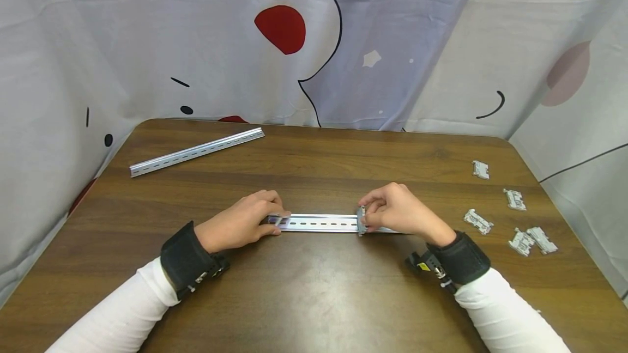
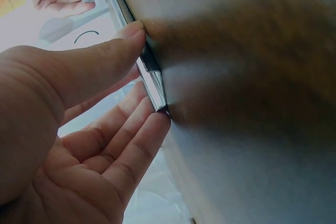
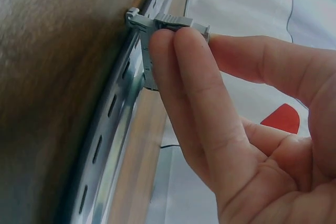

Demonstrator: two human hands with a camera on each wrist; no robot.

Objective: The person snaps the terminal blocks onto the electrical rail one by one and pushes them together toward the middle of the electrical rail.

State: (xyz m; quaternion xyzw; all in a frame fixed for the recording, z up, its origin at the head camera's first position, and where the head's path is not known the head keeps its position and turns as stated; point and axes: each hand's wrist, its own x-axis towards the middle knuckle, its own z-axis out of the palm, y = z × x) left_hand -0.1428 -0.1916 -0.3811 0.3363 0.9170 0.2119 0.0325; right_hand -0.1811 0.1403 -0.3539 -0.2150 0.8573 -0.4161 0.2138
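A grey terminal block (image 1: 361,222) is pinched crosswise to the long axis of the slotted DIN rail (image 1: 321,227) by the right hand (image 1: 399,211), the left end being gripped by the left hand (image 1: 242,219).

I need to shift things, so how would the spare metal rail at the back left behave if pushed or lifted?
The spare metal rail is probably stiff, as its long edges look folded and straight. It would likely slide or swivel rather than roll, being angular, not round. Its row of slots hints at modest weight.
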